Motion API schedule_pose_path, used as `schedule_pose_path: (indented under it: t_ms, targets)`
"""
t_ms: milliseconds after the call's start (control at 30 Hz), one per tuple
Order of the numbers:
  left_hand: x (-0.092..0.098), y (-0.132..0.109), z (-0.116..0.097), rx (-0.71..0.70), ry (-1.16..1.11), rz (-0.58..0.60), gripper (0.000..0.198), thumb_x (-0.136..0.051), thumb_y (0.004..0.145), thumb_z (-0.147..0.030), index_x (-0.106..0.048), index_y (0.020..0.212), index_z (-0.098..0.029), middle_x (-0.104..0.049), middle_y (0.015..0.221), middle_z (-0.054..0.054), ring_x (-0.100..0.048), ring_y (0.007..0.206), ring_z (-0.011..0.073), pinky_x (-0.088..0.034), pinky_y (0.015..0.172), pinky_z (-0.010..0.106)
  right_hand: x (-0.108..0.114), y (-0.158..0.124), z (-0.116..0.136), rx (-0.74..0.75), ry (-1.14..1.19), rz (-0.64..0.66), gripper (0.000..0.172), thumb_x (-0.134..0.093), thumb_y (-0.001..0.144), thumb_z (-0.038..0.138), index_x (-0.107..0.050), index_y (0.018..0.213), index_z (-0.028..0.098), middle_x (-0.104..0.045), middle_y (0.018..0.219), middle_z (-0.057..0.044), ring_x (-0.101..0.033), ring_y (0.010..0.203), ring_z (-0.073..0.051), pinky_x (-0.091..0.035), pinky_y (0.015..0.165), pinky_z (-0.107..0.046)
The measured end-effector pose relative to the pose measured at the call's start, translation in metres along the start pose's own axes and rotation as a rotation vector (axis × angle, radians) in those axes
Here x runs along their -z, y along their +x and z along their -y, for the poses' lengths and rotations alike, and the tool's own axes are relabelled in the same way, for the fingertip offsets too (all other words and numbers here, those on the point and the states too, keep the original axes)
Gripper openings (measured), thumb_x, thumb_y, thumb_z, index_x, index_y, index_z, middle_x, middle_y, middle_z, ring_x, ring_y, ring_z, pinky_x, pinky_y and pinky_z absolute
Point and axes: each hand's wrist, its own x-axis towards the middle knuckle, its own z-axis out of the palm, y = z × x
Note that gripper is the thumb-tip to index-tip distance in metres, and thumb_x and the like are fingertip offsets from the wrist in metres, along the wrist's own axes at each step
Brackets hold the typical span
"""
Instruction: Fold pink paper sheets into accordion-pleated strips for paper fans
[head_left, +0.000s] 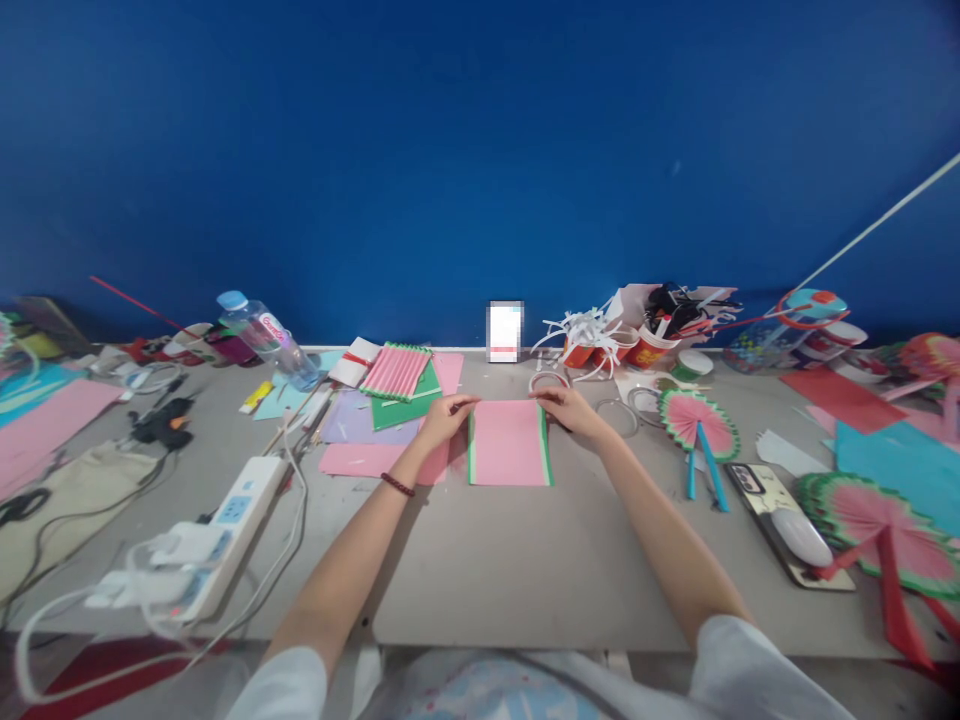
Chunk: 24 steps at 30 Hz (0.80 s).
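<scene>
A pink sheet of paper (509, 445) with green strips along its left and right sides lies flat in front of me. My left hand (448, 416) has thumb and fingers pinched together at its far left corner. At the far right corner, my right hand (568, 409) takes hold in the same way. Just left of the sheet are a pleated pink and green paper (397, 371), a green sheet (409, 400), and pink and purple sheets (367, 417) partly under my left forearm. Rolls of tape (550, 381) sit beyond my right hand.
A power strip (238, 530) with cables and a leaning water bottle (270, 338) are at left. On the right are paper fans (694, 420), a phone (776, 540) with a white mouse (801, 537) on it, and cups of paper strips and tools (652, 348). A blue wall rises behind.
</scene>
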Motion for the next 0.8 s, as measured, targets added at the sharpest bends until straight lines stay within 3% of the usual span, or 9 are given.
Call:
schedule_pose_path:
  t_ms: [167, 200, 300, 433, 533, 600, 733, 800]
  targets:
    - [-0.004, -0.007, -0.023, -0.245, 0.299, -0.235, 0.034, -0.053, 0.082, -0.023, -0.063, 0.114, -0.021, -0.058, 0.121, 0.010, -0.049, 0.117, 0.0245, -0.035, 0.103, 0.038, -0.002, -0.004, 0.016, 0.003, 0.104, -0.122, 0.029, -0.070, 0.062, 0.034, -0.068, 0.085, 0.018, -0.062, 0.067, 0.001, -0.054, 0.054, -0.009, -0.047, 0.056, -0.024]
    - [-0.007, -0.010, -0.031, -0.282, 0.325, -0.231, 0.033, -0.052, 0.083, -0.023, -0.063, 0.114, -0.021, -0.058, 0.120, 0.010, -0.049, 0.117, 0.0242, -0.034, 0.104, 0.038, -0.005, -0.006, 0.021, 0.014, 0.124, -0.152, 0.028, -0.071, 0.061, 0.034, -0.068, 0.084, 0.018, -0.064, 0.071, 0.000, -0.056, 0.057, -0.010, -0.049, 0.059, -0.024]
    - [-0.023, -0.021, -0.056, -0.333, 0.294, -0.074, 0.031, -0.051, 0.086, -0.028, -0.061, 0.115, -0.021, -0.059, 0.118, 0.010, -0.051, 0.115, 0.0238, -0.035, 0.103, 0.038, -0.018, -0.015, 0.039, 0.046, 0.177, -0.203, 0.028, -0.071, 0.063, 0.039, -0.068, 0.082, 0.019, -0.067, 0.078, -0.002, -0.060, 0.065, -0.013, -0.052, 0.063, -0.027]
    - [-0.039, -0.033, -0.082, -0.254, 0.080, -0.045, 0.043, -0.058, 0.083, -0.037, -0.055, 0.123, -0.021, -0.059, 0.121, 0.010, -0.055, 0.109, 0.0228, -0.043, 0.093, 0.033, -0.040, -0.035, 0.064, 0.182, 0.176, -0.041, 0.038, -0.059, 0.076, 0.052, -0.070, 0.092, 0.020, -0.070, 0.093, -0.007, -0.065, 0.085, -0.020, -0.054, 0.077, -0.034]
    - [-0.037, -0.034, -0.092, -0.151, -0.064, -0.083, 0.034, -0.057, 0.083, -0.041, -0.064, 0.106, -0.018, -0.067, 0.101, 0.007, -0.060, 0.094, 0.0210, -0.045, 0.083, 0.029, -0.048, -0.046, 0.075, 0.294, 0.045, 0.044, 0.034, -0.051, 0.084, 0.047, -0.070, 0.101, 0.023, -0.070, 0.099, -0.006, -0.063, 0.096, -0.021, -0.049, 0.089, -0.036]
    - [-0.030, -0.031, -0.093, -0.085, -0.158, -0.087, 0.032, -0.052, 0.085, -0.044, -0.068, 0.093, -0.017, -0.069, 0.090, 0.005, -0.060, 0.087, 0.0202, -0.045, 0.078, 0.028, -0.047, -0.050, 0.077, 0.346, -0.049, -0.016, 0.033, -0.049, 0.086, 0.043, -0.069, 0.103, 0.023, -0.070, 0.100, -0.007, -0.063, 0.095, -0.022, -0.048, 0.088, -0.036]
    - [-0.013, -0.020, -0.087, 0.063, -0.332, -0.152, 0.034, -0.059, 0.079, -0.047, -0.070, 0.093, -0.018, -0.070, 0.089, 0.004, -0.060, 0.089, 0.0212, -0.046, 0.074, 0.028, -0.029, -0.049, 0.079, 0.436, -0.293, -0.338, 0.027, -0.055, 0.083, 0.036, -0.069, 0.103, 0.022, -0.068, 0.105, -0.009, -0.060, 0.097, -0.024, -0.045, 0.089, -0.040]
    - [-0.007, -0.016, -0.083, 0.094, -0.426, -0.154, 0.035, -0.061, 0.077, -0.048, -0.070, 0.094, -0.019, -0.070, 0.090, 0.004, -0.061, 0.088, 0.0209, -0.047, 0.073, 0.027, -0.019, -0.047, 0.080, 0.461, -0.388, -0.324, 0.027, -0.060, 0.080, 0.034, -0.069, 0.102, 0.023, -0.068, 0.108, -0.009, -0.057, 0.104, -0.027, -0.041, 0.094, -0.042]
